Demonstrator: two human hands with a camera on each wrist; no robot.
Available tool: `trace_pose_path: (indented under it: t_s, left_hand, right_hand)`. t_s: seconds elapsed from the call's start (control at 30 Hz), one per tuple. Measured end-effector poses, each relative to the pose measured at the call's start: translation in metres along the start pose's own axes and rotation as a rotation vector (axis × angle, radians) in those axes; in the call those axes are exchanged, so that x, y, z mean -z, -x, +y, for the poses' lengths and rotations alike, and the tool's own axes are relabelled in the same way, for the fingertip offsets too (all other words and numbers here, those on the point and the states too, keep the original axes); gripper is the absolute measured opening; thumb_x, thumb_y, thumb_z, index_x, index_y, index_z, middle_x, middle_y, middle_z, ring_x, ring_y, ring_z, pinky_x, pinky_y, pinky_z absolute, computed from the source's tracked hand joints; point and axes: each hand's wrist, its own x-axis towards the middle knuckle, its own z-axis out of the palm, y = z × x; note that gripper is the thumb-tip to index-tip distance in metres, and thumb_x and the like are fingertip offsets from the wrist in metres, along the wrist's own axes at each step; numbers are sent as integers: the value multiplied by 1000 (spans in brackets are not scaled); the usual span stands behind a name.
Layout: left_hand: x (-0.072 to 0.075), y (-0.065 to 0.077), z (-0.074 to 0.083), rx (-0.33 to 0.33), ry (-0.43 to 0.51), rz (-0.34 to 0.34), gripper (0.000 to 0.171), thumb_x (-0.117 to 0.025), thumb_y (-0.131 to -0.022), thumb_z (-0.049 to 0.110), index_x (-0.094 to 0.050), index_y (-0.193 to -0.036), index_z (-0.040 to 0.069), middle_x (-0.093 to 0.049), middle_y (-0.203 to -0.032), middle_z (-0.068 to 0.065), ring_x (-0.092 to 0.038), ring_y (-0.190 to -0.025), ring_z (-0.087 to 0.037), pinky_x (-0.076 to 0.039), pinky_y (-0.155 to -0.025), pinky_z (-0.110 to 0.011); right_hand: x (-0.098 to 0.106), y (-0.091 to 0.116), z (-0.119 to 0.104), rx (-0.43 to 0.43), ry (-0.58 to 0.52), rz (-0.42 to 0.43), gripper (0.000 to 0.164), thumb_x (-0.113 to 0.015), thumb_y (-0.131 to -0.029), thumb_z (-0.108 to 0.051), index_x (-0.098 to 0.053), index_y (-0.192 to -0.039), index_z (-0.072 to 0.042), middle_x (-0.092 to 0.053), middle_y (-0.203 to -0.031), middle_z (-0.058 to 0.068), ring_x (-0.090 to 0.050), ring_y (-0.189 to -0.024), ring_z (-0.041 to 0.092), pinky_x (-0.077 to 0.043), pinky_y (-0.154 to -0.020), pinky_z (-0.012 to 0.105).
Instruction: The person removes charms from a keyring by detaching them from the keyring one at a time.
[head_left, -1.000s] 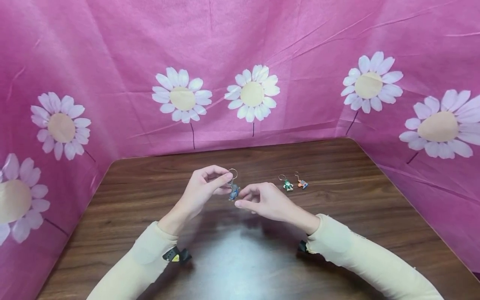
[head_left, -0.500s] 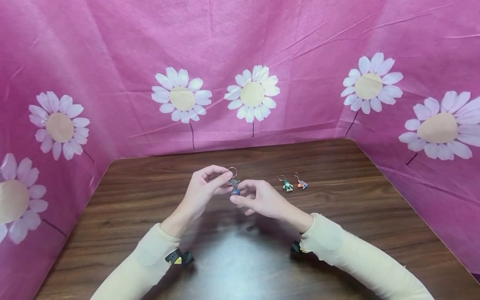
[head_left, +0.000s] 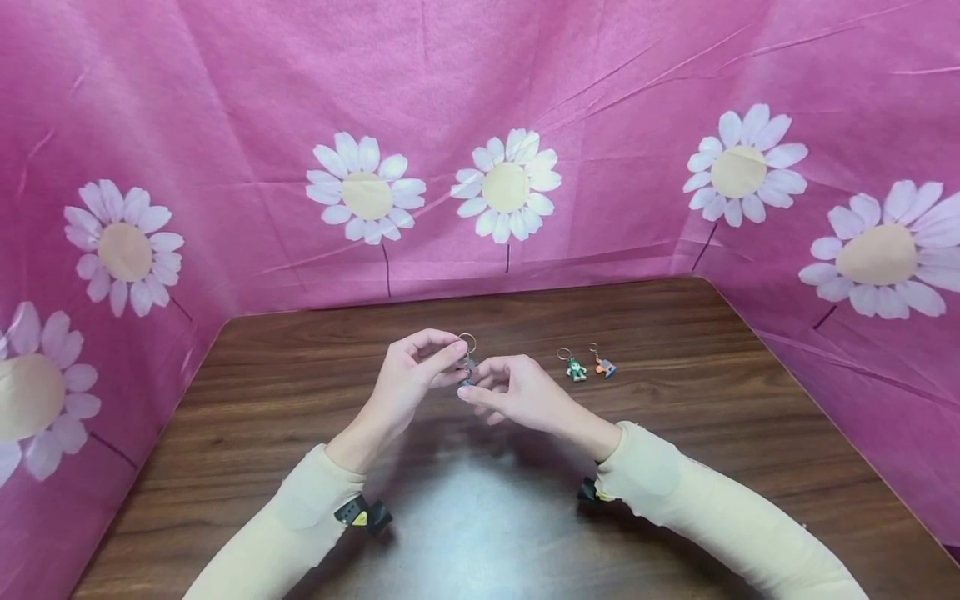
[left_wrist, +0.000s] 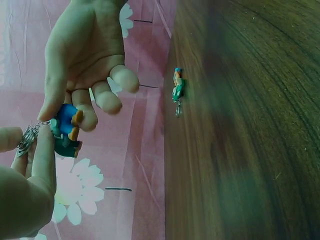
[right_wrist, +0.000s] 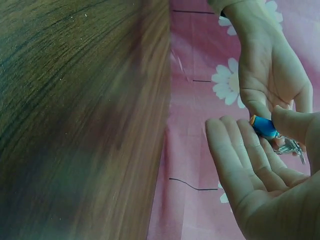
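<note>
Between the two hands hangs a keychain figure (head_left: 466, 377) with a metal ring (head_left: 468, 340) standing up above it. My left hand (head_left: 408, 367) pinches the keychain near its ring with thumb and forefinger. From the right, my right hand (head_left: 528, 396) holds the figure's lower part between thumb and fingers. In the left wrist view a blue part (left_wrist: 66, 120) and a green part (left_wrist: 65, 146), with brown foot-like ends, show beside the fingers; whether these are one figure or two I cannot tell. The right wrist view shows a blue body (right_wrist: 264, 127) by my right thumb.
Two more keychains lie on the brown wooden table (head_left: 300, 392), right of the hands: a green-and-white figure (head_left: 576, 369) and an orange-and-grey one (head_left: 604, 365). A pink cloth (head_left: 600, 75) with white flowers surrounds the table's back and sides.
My right hand has moved left and slightly up, from beside the figure to holding it. The left hand stays nearly where it was. The two keychains on the table have not moved.
</note>
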Motion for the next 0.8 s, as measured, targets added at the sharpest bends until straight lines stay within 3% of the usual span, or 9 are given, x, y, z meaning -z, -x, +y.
trace_pose_path:
  t_s: [0.2, 0.37, 0.63, 0.8]
  left_hand:
    - [1, 0, 0, 16, 1, -4, 4, -70, -94, 4, -69, -98, 3, -73, -99, -8, -72, -85, -17, -59, -85, -42]
    - [2, -1, 0, 40, 10, 2, 5, -69, -93, 4, -69, -98, 3, -72, -99, -7, -70, -83, -16, -60, -84, -41]
    - [3, -4, -1, 55, 15, 16, 5, -71, -94, 6, -69, -97, 3, -72, -99, -8, -70, -81, -16, -59, -85, -41]
    - [4, -3, -2, 56, 13, 8, 3, -69, -95, 4, -69, -98, 4, -72, -99, -8, -71, -82, -17, -59, -85, -42]
  right_hand:
    - [5, 3, -3, -14, -19, -64, 23, -70, -97, -17, -67, -105, 4, -74, -86, 11, -70, -80, 49, -61, -68, 53]
    - [12, 7, -7, -34, -8, -109, 25, -68, -97, -20, -69, -108, 3, -74, -87, 11, -70, -79, 46, -61, -68, 51]
    - [23, 10, -15, -33, 2, -142, 24, -68, -97, -20, -71, -107, 2, -73, -88, 12, -68, -79, 50, -62, -66, 45]
    - [27, 9, -15, -33, -25, -155, 24, -64, -98, -15, -68, -115, 1, -72, -92, 19, -69, -80, 47, -62, -67, 48]
